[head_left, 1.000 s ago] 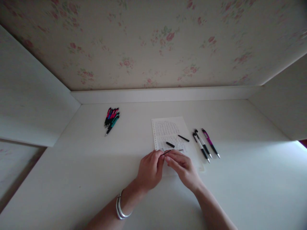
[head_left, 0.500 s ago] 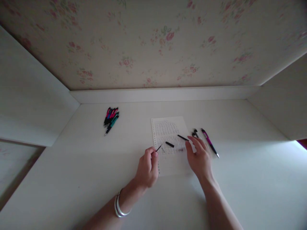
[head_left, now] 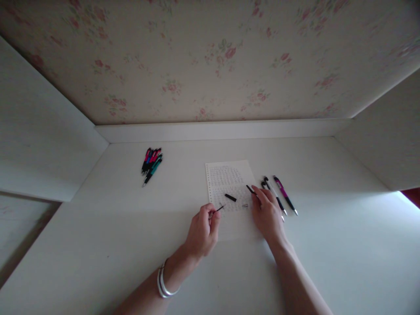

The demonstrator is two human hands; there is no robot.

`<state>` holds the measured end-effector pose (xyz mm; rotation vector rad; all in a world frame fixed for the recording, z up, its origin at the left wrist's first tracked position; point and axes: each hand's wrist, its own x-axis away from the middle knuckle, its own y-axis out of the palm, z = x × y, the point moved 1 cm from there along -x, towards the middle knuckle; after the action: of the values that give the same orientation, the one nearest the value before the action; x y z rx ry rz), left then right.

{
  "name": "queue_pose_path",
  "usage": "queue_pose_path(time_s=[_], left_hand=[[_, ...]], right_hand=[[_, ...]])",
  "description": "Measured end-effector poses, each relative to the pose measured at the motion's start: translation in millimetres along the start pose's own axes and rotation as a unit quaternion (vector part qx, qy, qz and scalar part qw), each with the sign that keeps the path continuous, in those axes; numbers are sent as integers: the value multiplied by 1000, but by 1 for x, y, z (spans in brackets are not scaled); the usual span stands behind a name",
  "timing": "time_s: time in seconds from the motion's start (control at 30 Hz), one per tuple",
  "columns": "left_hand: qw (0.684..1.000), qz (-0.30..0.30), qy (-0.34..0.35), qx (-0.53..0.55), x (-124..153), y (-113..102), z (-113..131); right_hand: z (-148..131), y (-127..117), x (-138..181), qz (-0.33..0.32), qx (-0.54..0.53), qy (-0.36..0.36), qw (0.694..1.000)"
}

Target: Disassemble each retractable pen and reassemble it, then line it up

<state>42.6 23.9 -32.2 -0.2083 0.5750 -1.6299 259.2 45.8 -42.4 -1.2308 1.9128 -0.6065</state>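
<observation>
My left hand (head_left: 204, 229) is closed in a pinch on a thin dark pen refill (head_left: 220, 208), whose tip points up and to the right over the paper. At the sheet's right edge, my right hand (head_left: 267, 212) has its fingertips closed on a slim black pen barrel (head_left: 249, 188). Between the hands, a short black tube (head_left: 230, 197), like a pen grip, lies on the ring-holed sheet of handwritten paper (head_left: 234, 225). A small shiny piece (head_left: 245, 205), perhaps a pen tip, rests to its right.
Right of my right hand lie a purple and black pen (head_left: 285, 192) and white and black pens (head_left: 278, 202), partly covered by the hand. Several coloured pens (head_left: 152, 166) are piled at the back left. A floral wall (head_left: 210, 65) and side panels bound the white desk (head_left: 108, 227).
My right hand has lowered slightly and closed on the black barrel, which now tilts more steeply. The refill in my left hand has swung to point further right.
</observation>
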Motion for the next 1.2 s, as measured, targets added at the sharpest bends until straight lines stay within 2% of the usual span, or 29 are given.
queue_pose_path(time_s=[0.1, 0.17, 0.23, 0.33, 0.4, 0.5, 0.87, 1.2], left_hand=[[1000, 13, 18, -14, 0, 0, 0], [999, 23, 41, -22, 0, 0, 1], [997, 25, 66, -32, -1, -1, 3], [994, -5, 103, -42, -3, -3, 5], [992, -27, 120, -41, -4, -3, 7], [990, -35, 125, -47, -4, -4, 8], [984, -53, 130, -108, -6, -3, 12], [978, -52, 161, -122, -2, -2, 13]], right_hand=[[-4, -1, 0, 24, -68, 43, 997], [-11, -3, 1, 37, -152, 77, 985], [-22, -4, 3, 36, -272, 118, 954], [-41, -5, 9, -25, -428, 149, 891], [-50, -6, 15, -47, -484, 153, 860], [-57, -5, 22, -66, -520, 163, 836], [-61, -8, 31, -66, -556, 169, 811], [-62, -16, 36, -18, -547, 145, 824]])
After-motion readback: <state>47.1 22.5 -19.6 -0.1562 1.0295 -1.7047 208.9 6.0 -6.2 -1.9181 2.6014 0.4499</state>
